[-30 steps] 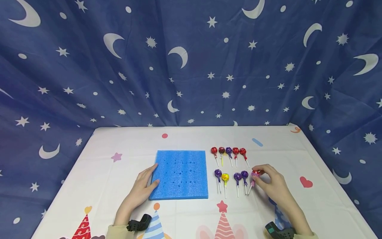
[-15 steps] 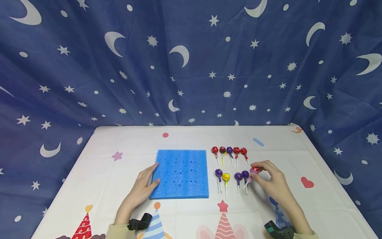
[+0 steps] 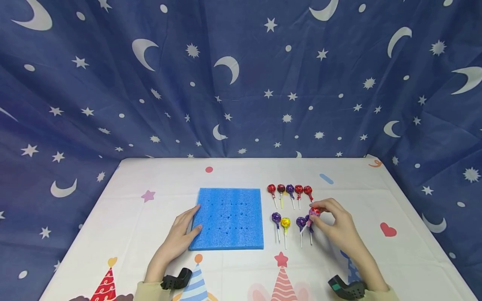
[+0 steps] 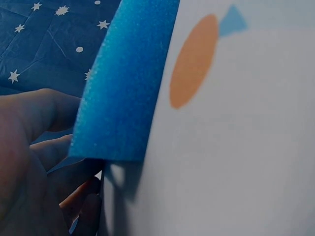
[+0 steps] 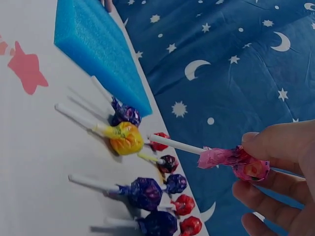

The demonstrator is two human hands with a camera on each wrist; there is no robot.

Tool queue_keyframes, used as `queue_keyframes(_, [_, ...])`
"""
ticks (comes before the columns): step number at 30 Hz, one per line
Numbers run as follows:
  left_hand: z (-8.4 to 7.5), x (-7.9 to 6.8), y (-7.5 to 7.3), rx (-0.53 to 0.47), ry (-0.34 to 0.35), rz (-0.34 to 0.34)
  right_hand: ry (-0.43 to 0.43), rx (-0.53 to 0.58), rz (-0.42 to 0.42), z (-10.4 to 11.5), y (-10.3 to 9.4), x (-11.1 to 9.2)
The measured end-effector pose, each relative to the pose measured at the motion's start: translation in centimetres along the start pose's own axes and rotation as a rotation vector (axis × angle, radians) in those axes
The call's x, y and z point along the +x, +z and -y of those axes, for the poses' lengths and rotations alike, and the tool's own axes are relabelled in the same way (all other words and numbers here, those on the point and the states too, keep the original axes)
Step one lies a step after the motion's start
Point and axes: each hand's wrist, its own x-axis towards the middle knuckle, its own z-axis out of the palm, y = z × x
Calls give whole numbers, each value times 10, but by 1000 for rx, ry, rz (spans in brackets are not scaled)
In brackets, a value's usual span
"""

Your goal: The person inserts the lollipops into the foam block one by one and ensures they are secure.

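A lollipop in a pink and red wrapper point(image 5: 251, 167) is pinched by its head between the thumb and fingers of my right hand point(image 3: 337, 221). Its white stick points down and to the left in the head view, overlapping two purple lollipops. At the left edge of a blue foam block point(image 3: 229, 234), my left hand point(image 3: 177, 238) rests with thumb and fingertips against the side and rim. Small dark holes dot the block's top in rows. In the left wrist view, fingers point(image 4: 54, 110) lie along the end of the block.
Five-strong back row aside, several red and purple lollipops point(image 3: 298, 190) lie behind. In front lie a yellow lollipop point(image 3: 285, 223), a purple lollipop point(image 3: 276, 218) beside it, and two more purple ones. A printed white tablecloth point(image 3: 150, 217) covers the table; a blue star-patterned curtain point(image 3: 173, 83) hangs behind.
My right hand has lifted the pink lollipop and carried it left, over the purple lollipops. The left hand has stayed at the foam block.
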Motion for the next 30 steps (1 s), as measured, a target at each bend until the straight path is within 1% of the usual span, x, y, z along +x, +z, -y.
queue_keyframes(4, [1,1,1,4,-5,3,-10,27,17,5,3,2])
queue_keyframes(9, [0,1,1,7,-2,6,-15,27,31,10,9,4])
queue_keyframes(19, [-1,1,0,0,-13,15,-53,77,22,17,20,10])
queue_keyframes(24, [0,1,0,5,-9,12,-80,105,25,24,26,14])
queue_keyframes(30, [0,1,0,6,-2,6,-59,115,54,37,32,19])
